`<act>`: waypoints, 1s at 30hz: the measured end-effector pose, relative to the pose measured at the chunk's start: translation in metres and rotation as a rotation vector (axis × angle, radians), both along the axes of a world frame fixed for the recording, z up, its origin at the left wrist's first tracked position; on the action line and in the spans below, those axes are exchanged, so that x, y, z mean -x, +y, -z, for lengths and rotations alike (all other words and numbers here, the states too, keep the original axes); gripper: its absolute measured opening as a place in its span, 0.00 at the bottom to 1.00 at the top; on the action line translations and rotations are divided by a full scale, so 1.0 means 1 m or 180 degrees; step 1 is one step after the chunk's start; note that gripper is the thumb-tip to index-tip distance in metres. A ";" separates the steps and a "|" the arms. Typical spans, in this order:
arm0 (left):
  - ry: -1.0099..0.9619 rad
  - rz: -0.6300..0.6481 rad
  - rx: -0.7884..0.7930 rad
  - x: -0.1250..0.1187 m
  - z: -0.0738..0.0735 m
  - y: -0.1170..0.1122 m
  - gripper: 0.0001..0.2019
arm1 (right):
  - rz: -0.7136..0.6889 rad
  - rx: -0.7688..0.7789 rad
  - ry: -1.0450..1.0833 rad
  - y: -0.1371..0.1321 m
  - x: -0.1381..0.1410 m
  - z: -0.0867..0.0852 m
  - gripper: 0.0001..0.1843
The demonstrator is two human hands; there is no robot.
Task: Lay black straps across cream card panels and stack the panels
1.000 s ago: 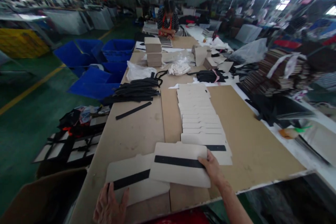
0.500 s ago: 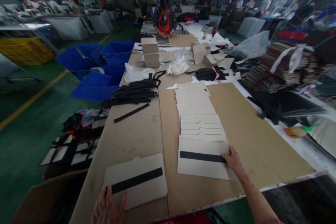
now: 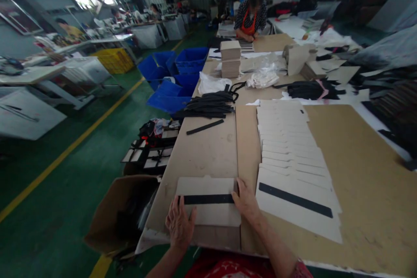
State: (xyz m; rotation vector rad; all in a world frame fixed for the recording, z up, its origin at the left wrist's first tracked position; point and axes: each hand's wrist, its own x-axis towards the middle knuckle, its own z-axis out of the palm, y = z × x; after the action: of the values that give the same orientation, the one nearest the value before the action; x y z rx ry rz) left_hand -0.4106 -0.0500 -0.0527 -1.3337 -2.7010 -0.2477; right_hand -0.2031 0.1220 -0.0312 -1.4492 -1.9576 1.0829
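A grey cardboard panel point(image 3: 211, 215) lies at the near edge of the table, with a black strip point(image 3: 208, 199) running across it. The fingers of my left hand point(image 3: 180, 223) are stretched out and rest on the panel's left end, at the tip of the strip. At the opposite end, my right hand point(image 3: 246, 202) touches the right edge, thumb on the strip and fingers apart. To the right lies an overlapping row of similar panels point(image 3: 289, 147). The nearest one carries its own black strip point(image 3: 295, 200), with no hand on it.
A pile of black strips point(image 3: 208, 104) and one loose strip point(image 3: 205, 127) lie farther up the table. Beyond are stacked cardboard pieces point(image 3: 230, 58) and a co-worker point(image 3: 250, 17). Blue bins point(image 3: 174, 91) and a cardboard box point(image 3: 114, 213) stand on the left floor.
My right hand has moved left from the panel row to the right edge of the left panel. My left hand stays at that panel's left end. The view has turned left.
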 end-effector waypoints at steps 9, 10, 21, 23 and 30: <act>-0.0111 -0.0040 0.0068 0.001 -0.001 -0.002 0.26 | 0.0450 0.0286 -0.0076 0.012 0.012 0.013 0.28; -0.0108 -0.0045 0.0077 0.001 -0.001 -0.003 0.26 | 0.0484 0.0319 -0.0026 0.013 0.013 0.012 0.29; -0.0308 -0.0037 -0.0091 0.003 -0.003 -0.002 0.28 | 0.0356 0.0781 0.0505 -0.015 0.019 -0.008 0.15; -0.0443 -0.0084 -0.0187 0.006 -0.002 -0.001 0.30 | 0.0346 0.0832 0.0629 -0.014 0.003 -0.015 0.14; -0.0542 -0.0138 -0.0260 0.007 -0.008 0.011 0.39 | 0.1025 0.0738 0.0628 0.006 -0.161 -0.041 0.23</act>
State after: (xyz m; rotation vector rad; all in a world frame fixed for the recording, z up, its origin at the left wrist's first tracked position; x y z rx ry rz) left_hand -0.4177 -0.0393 -0.0442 -1.2845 -2.8191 -0.4824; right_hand -0.0423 0.1285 0.0099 -1.6385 -1.4410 1.2760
